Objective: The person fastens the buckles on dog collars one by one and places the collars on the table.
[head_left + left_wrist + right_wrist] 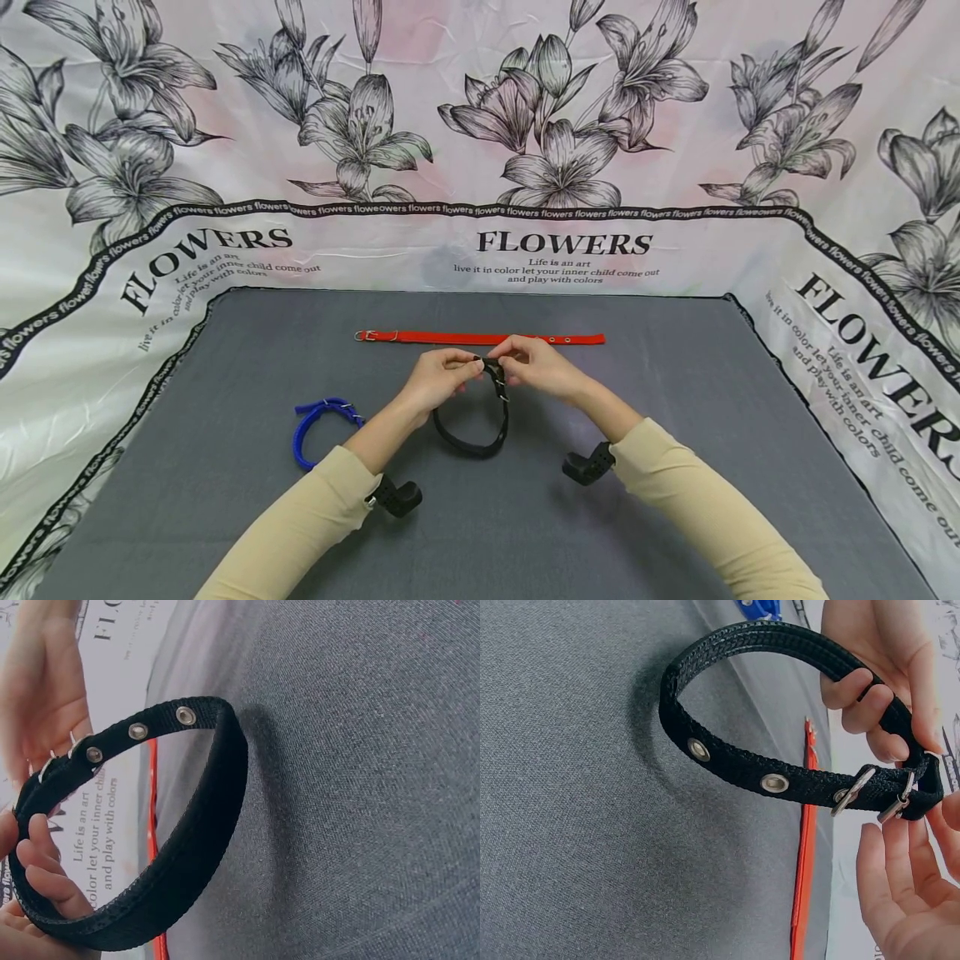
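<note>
Both hands hold a black collar [471, 450] above the table, its band bent into a loop. My left hand [441, 382] grips the band near the buckle end, with fingers inside the loop in the left wrist view. Opposite it, my right hand [546, 368] pinches the buckle end between thumb and fingers. The right wrist view shows silver eyelets along the band [735, 774], a metal ring [853, 792] and a buckle [898, 801] with the strap passed through it. Part of the strap's tip is hidden by the fingers.
A red collar [435, 337] lies stretched out behind the hands. To the left, a curled blue collar [300, 437] lies partly behind the left forearm. The grey table cloth [480, 533] meets a flower-printed curtain [360, 250] at the back and sides.
</note>
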`<state>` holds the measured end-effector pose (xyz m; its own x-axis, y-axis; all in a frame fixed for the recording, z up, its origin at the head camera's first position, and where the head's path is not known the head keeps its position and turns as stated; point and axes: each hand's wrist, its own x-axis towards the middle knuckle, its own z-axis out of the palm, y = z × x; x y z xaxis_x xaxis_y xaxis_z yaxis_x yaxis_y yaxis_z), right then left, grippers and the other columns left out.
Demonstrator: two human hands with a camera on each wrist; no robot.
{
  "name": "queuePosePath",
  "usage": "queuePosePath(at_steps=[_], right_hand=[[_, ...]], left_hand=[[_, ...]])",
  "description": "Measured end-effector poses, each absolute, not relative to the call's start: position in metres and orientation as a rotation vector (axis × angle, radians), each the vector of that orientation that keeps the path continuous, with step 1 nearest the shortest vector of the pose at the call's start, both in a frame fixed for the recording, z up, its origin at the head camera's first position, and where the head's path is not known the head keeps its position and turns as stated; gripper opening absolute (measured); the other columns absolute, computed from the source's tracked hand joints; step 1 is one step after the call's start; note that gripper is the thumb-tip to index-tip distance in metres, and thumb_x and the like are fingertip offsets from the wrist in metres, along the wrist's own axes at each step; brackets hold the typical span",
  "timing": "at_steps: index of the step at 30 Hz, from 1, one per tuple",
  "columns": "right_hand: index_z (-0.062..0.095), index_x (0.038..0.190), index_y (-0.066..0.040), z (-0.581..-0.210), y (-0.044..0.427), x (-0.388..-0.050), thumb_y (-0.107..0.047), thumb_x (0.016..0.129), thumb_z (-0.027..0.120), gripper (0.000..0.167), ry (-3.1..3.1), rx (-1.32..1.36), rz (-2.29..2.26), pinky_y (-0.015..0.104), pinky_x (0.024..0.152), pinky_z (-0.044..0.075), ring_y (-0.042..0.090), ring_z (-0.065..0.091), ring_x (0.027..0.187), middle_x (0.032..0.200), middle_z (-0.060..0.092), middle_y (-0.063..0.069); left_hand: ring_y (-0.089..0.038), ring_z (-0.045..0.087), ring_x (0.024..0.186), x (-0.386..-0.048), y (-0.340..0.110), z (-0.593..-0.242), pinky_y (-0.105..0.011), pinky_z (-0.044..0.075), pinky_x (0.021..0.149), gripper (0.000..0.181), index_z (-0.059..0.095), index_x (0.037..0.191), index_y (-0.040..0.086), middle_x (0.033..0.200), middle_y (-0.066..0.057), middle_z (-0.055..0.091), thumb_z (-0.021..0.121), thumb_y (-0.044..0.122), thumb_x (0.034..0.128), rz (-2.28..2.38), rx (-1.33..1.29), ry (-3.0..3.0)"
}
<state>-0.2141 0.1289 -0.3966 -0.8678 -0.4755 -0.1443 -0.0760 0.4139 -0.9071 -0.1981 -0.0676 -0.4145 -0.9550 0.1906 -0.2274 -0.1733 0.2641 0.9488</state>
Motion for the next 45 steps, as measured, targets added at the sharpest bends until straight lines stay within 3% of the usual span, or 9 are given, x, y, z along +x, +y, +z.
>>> queuePosePath(at_steps=[7,16,23,28,32,35,38,45], right_hand=[[0.055,0.110,-0.006,-0.395,0.129,-0.215,-0.013,0.094,0.051,0.018,2.278,-0.498,-1.438,0.041,0.084,0.051,0.019,0.060,0.095,0.112,0.056,0.010],[0.054,0.102,-0.007,-0.397,0.128,-0.214,-0.014,0.092,0.055,0.012,2.336,-0.498,-1.359,0.042,0.084,0.050,0.024,0.062,0.088,0.105,0.059,0.010],[0.055,0.102,-0.006,-0.401,0.128,-0.214,-0.014,0.092,0.056,0.013,2.333,-0.531,-1.372,0.044,0.082,0.050,0.022,0.059,0.082,0.101,0.057,0.010],[0.057,0.108,-0.010,-0.402,0.127,-0.212,-0.021,0.093,0.055,0.018,2.329,-0.467,-1.428,0.048,0.086,0.047,0.023,0.058,0.088,0.106,0.056,0.008],[0.054,0.118,-0.013,-0.406,0.126,-0.209,-0.030,0.094,0.053,0.030,2.323,-0.453,-1.429,0.044,0.086,0.048,0.021,0.056,0.097,0.113,0.055,0.007],[0.049,0.127,-0.013,-0.410,0.127,-0.207,-0.035,0.093,0.053,0.041,2.347,-0.492,-1.357,0.040,0.082,0.051,0.022,0.057,0.100,0.117,0.054,0.007],[0.048,0.129,-0.013,-0.414,0.129,-0.205,-0.033,0.091,0.058,0.045,2.428,-0.540,-1.237,0.033,0.074,0.053,0.021,0.060,0.097,0.117,0.055,0.008],[0.052,0.121,-0.010,-0.414,0.128,-0.201,-0.017,0.087,0.063,0.035,2.598,-0.673,-1.137,0.027,0.057,0.051,0.015,0.061,0.062,0.095,0.061,0.007]], left_hand=[[-0.016,0.053,0.071,-0.196,-0.064,-0.410,-0.042,0.045,0.076,0.029,0.064,0.107,0.012,0.097,-0.007,0.070,0.065,0.032,0.0859,1.768,-0.021,2.245],[-0.017,0.054,0.072,-0.195,-0.061,-0.410,-0.042,0.045,0.077,0.024,0.065,0.103,0.013,0.090,-0.001,0.071,0.066,0.029,0.0854,1.767,-0.042,2.238],[-0.019,0.055,0.074,-0.195,-0.062,-0.410,-0.036,0.046,0.073,0.021,0.065,0.102,0.013,0.092,-0.006,0.071,0.065,0.028,0.0866,1.744,-0.012,2.215],[-0.023,0.056,0.073,-0.196,-0.065,-0.411,-0.026,0.045,0.062,0.022,0.064,0.103,0.013,0.097,-0.011,0.070,0.064,0.029,0.0874,1.770,0.000,2.197],[-0.030,0.057,0.079,-0.196,-0.068,-0.411,-0.028,0.046,0.062,0.024,0.062,0.105,0.013,0.096,-0.012,0.069,0.063,0.029,0.0881,1.809,-0.016,2.193],[-0.027,0.057,0.074,-0.196,-0.071,-0.411,-0.030,0.046,0.063,0.024,0.061,0.106,0.013,0.097,-0.013,0.069,0.062,0.030,0.0885,1.857,-0.040,2.196],[-0.021,0.055,0.069,-0.196,-0.073,-0.411,-0.029,0.046,0.062,0.026,0.060,0.109,0.014,0.093,-0.010,0.069,0.062,0.030,0.0886,1.915,-0.088,2.191],[-0.012,0.053,0.061,-0.196,-0.076,-0.412,-0.024,0.048,0.061,0.028,0.059,0.111,0.012,0.085,-0.003,0.069,0.063,0.028,0.0880,2.027,-0.170,2.136]])
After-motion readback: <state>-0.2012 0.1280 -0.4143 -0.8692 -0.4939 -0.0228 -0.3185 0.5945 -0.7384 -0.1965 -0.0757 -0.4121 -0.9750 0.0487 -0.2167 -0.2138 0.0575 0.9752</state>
